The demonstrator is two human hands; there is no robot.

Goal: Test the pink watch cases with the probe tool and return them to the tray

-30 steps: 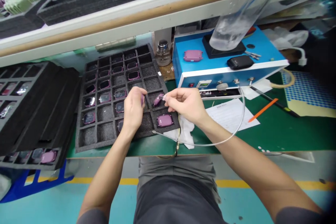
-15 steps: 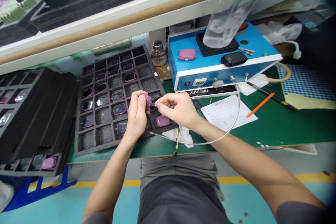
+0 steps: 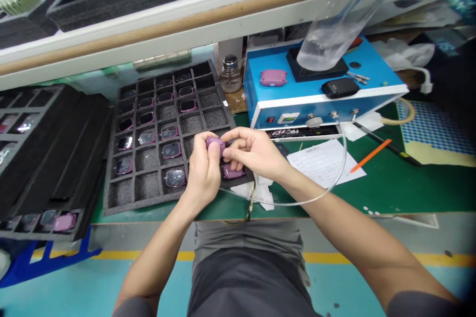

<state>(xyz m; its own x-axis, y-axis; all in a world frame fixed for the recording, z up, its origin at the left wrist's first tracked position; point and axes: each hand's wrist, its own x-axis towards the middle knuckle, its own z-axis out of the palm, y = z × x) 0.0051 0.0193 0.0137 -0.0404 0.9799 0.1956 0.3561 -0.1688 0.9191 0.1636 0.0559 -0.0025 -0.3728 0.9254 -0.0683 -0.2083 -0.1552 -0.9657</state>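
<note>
My left hand [image 3: 204, 171] is closed round a purple watch case [image 3: 215, 144], its thumb on the face turned towards me. Against the right edge of that case, my right hand [image 3: 256, 152] has its fingers curled and pinched together; what they hold, if anything, is hidden. Both hands are over the near right corner of a black foam tray [image 3: 149, 201]. Another purple watch case [image 3: 233, 172] lies in a compartment just below my right fingers. Several small dark-screened watches, one of them a watch [image 3: 171, 150] left of my hands, fill other compartments.
Behind the tray stands a glass bottle [image 3: 230, 74]. A blue box [image 3: 267, 101] with knobs carries a purple case [image 3: 273, 78], a black case [image 3: 340, 87] and a clear cylinder [image 3: 323, 42]. Its clear tube [image 3: 340, 168] loops past a paper sheet [image 3: 316, 161] and orange stick [image 3: 370, 156].
The held watch case has turned more face-on towards me. My right fingers have closed in against its edge, and the small pale piece at their tips is out of sight. The view shifted slightly.
</note>
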